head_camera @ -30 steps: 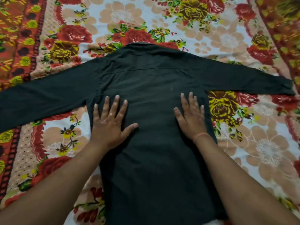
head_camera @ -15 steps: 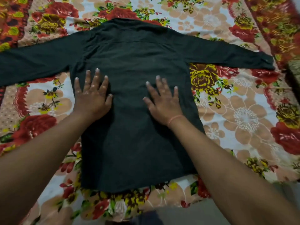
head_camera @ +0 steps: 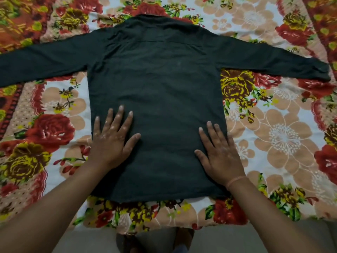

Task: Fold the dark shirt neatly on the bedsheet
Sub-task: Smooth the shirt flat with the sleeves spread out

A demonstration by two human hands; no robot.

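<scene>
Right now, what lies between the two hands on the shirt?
In the head view, only bare dark shirt fabric lies between the left hand and right hand, both pressed flat on it. Nothing else sits there.

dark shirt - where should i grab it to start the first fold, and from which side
Probably the cuff of the right sleeve: pinch it from the outer right side and carry it across the dark shirt. The shirt lies flat, back up, sleeves spread straight out, so that free end lifts easily. Both the left hand and right hand are pressed flat near the hem.
</scene>
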